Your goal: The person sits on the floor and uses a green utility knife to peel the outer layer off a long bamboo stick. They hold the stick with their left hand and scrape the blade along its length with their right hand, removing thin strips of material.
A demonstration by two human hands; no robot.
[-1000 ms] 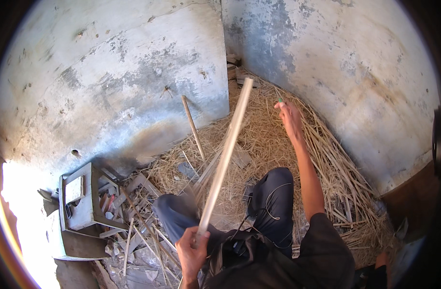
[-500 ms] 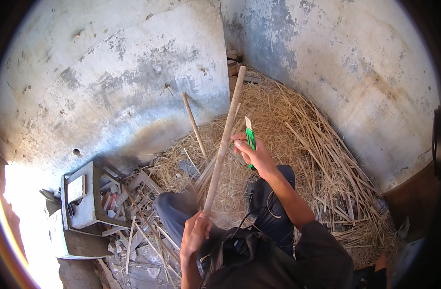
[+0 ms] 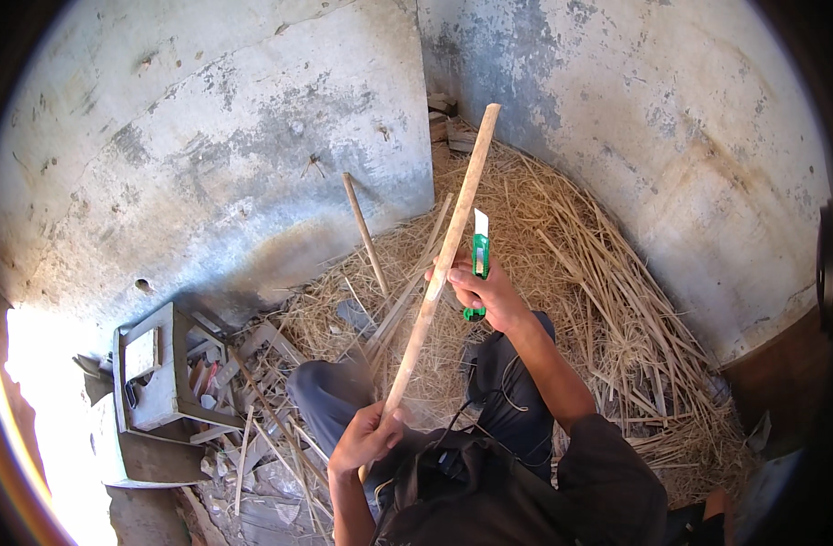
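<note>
My left hand (image 3: 366,439) is closed round the lower end of a long pale wooden stick (image 3: 454,229), which slants up and away to the right. In my right hand (image 3: 494,296) is a green utility knife (image 3: 480,258), its blade out and pointing up. The knife stands just right of the stick's middle. Fingers of my right hand reach to the stick beside a pale patch on it; whether they press on it is hard to make out.
Dry straw (image 3: 525,205) covers the floor, with long stalks heaped along the right wall (image 3: 671,173). Another stick (image 3: 365,232) leans on the left wall (image 3: 280,118). A broken wooden cabinet (image 3: 166,369) with debris stands at left, near a bright opening.
The stick's upper end has swung right and turned to show a paler face. My right hand has shifted slightly, and the knife stands more upright, its blade nearer the stick's right side.
</note>
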